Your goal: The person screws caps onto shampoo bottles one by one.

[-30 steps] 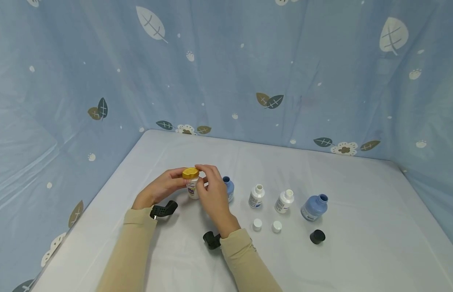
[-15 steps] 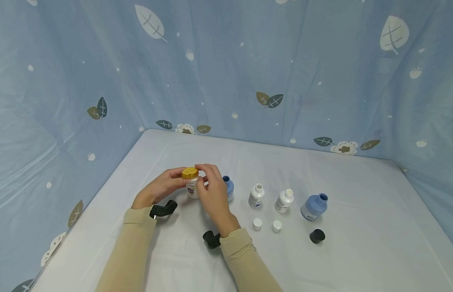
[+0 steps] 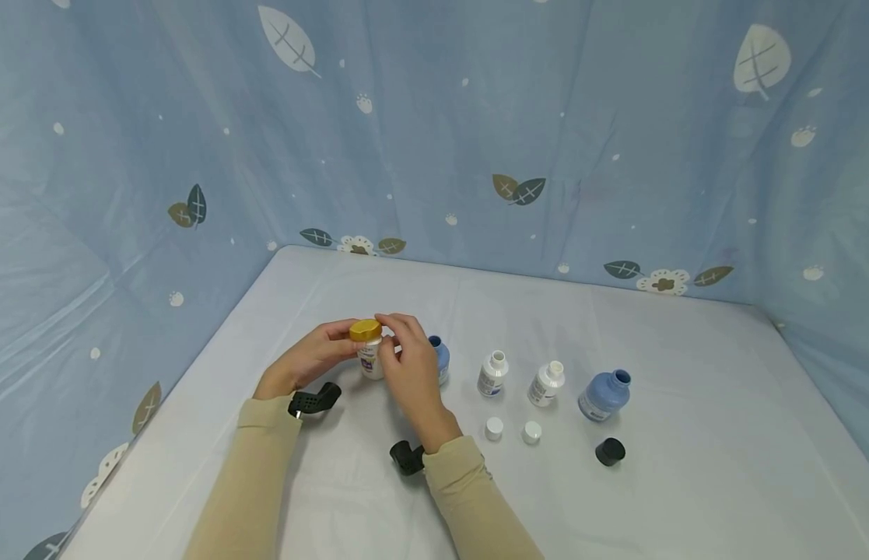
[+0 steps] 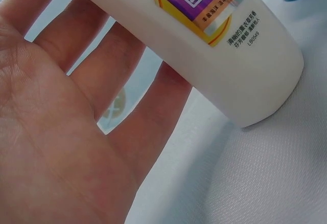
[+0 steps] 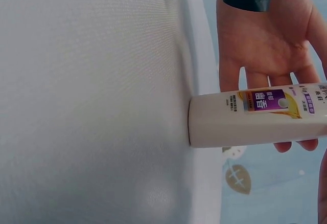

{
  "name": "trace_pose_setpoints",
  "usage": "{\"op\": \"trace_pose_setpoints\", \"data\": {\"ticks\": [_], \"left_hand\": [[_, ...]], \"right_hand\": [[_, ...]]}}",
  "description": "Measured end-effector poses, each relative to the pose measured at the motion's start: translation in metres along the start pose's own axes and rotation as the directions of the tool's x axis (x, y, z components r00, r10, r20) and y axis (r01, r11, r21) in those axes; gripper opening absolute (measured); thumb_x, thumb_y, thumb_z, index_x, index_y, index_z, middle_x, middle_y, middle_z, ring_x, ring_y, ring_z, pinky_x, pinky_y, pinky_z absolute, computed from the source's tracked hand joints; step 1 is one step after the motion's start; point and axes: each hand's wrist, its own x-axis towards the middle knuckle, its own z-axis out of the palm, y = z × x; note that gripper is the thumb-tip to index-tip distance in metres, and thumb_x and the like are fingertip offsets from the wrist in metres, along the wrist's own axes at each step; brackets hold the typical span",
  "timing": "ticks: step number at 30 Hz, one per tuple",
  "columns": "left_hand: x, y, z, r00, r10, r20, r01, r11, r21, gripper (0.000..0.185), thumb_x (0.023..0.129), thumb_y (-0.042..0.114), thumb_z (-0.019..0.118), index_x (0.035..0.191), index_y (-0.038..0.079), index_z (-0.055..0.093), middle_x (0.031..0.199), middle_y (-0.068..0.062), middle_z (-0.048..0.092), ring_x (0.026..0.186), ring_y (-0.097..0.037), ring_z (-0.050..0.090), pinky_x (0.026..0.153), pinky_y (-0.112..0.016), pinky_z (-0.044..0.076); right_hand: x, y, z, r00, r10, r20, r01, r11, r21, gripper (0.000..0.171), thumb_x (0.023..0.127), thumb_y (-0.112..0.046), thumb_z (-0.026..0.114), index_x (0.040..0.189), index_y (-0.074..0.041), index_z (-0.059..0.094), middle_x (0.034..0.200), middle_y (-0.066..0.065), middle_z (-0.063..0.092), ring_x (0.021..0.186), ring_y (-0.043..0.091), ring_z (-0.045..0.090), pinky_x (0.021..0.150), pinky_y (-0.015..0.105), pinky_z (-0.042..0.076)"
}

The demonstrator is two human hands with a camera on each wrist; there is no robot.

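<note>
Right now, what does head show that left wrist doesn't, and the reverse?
Head only: gold cap on the bottle, right hand pinching it, four open bottles in a row, two white caps, black cap.
Left wrist only: purple label print, bottle base on the cloth, palm close up.
Both: white bottle, left hand holding it, white cloth.

The way rightward is blocked by a row of open bottles (image 3: 493,374), with loose caps (image 3: 493,428) nearer; bare tabletop (image 3: 518,311) is left beyond.
</note>
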Motion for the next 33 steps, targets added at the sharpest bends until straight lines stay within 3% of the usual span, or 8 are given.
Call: {"op": "trace_pose_setpoints", "data": {"ticks": [17, 25, 33], "left_hand": [[0.0, 0.0008, 0.0006, 1.0, 0.008, 0.002, -0.007, 1.0, -0.018, 0.045, 0.086, 0.015, 0.057, 0.126, -0.003, 0.045, 0.125, -0.01, 0.049, 0.113, -0.021, 0.045, 0.098, -0.048, 0.028], [0.0003, 0.0021, 0.0023, 1.0, -0.019, -0.02, 0.018, 1.0, -0.02, 0.046, 0.086, 0.017, 0.059, 0.125, -0.002, 0.046, 0.124, -0.01, 0.049, 0.112, -0.022, 0.046, 0.098, -0.048, 0.029], [0.0003, 0.0001, 0.0005, 1.0, 0.005, 0.002, -0.005, 1.0, -0.021, 0.043, 0.087, 0.016, 0.056, 0.124, -0.003, 0.046, 0.123, -0.01, 0.05, 0.113, -0.021, 0.046, 0.099, -0.048, 0.028]], "right_hand": [[0.0, 0.0011, 0.0003, 0.999, -0.046, -0.019, 0.046, 0.999, 0.01, 0.03, 0.086, -0.008, 0.049, 0.112, -0.016, 0.06, 0.109, -0.006, 0.054, 0.078, 0.005, 0.051, 0.06, 0.016, 0.044], [0.0005, 0.0024, 0.0008, 0.997, -0.067, -0.027, 0.067, 0.998, -0.008, 0.029, 0.087, -0.005, 0.049, 0.111, -0.015, 0.061, 0.107, -0.005, 0.055, 0.076, 0.005, 0.05, 0.059, 0.016, 0.044], [0.0007, 0.0026, 0.0006, 0.997, -0.069, -0.03, 0.069, 0.998, -0.007, 0.026, 0.088, -0.005, 0.051, 0.109, -0.015, 0.062, 0.103, -0.005, 0.055, 0.076, 0.004, 0.051, 0.059, 0.016, 0.044]]}}
